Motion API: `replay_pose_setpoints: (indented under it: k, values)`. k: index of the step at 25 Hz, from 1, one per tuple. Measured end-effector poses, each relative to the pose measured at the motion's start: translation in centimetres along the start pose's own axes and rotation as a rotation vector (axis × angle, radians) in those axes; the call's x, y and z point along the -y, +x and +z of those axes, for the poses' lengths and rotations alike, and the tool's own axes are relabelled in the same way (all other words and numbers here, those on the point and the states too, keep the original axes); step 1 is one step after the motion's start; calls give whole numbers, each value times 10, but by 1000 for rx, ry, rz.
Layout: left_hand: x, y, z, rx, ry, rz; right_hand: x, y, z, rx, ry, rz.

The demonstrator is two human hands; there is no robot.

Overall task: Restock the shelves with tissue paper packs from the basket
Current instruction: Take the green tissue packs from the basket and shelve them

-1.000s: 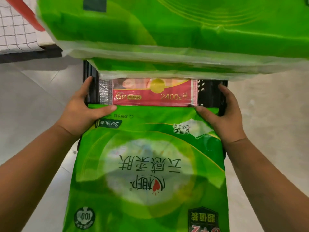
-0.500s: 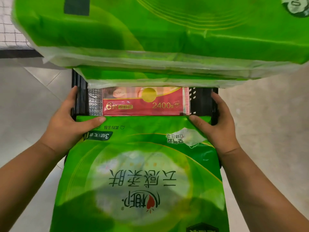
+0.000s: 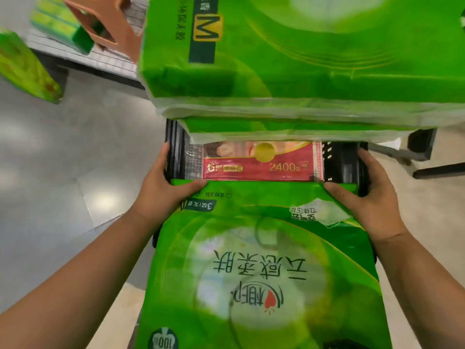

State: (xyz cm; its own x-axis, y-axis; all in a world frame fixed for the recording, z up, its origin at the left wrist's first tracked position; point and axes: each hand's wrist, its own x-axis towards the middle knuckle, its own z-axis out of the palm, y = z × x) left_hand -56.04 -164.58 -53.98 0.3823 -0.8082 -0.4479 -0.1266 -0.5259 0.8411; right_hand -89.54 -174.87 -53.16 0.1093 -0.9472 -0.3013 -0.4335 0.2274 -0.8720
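Far left, a green pack (image 3: 27, 69) stands tilted on the grey floor (image 3: 63, 159), blurred. Just beyond it a low shelf (image 3: 100, 56) carries more green packs (image 3: 57, 23), with an orange plastic object (image 3: 108, 23) beside them; what it is, I cannot tell. Moving in, the left hand (image 3: 163, 195) grips the left rim of the black basket (image 3: 173, 147), fingers down the outer side and thumb laid across the top edge of the near green tissue pack (image 3: 264, 260). That pack lies flat over the near part of the basket, its print upside down to the camera. Past it, in the middle, a red tissue pack (image 3: 259, 162) sits down inside the basket, marked 2400. Above the red one, a big green tissue pack (image 3: 302, 51) with a large M rests on another green layer (image 3: 289, 127), covering the far part of the basket and filling the top of the view. On to the right: the right hand (image 3: 370, 195) clamps the right rim in the same way, thumb on the near green pack's corner. The two hands are well apart, one on each side. Far right, dark furniture legs (image 3: 422, 147) stand on the floor.
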Motion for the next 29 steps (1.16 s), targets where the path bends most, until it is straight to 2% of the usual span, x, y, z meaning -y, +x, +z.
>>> replay_pose_setpoints:
  k: [7,13,21,29]
  values:
    - [-14,-90,-62,-241,-91,-40,101,-7,16,238,-167,-163]
    - [-14,-167,-123,-497,-170,-114,190,-31,74,423,-272,-311]
    - [36,-275,-260,-729,-300,-194,295,-119,225,657,-350,-461]
    - [109,-393,-403,-1033,-412,-237,365,-244,422,914,-363,-602]
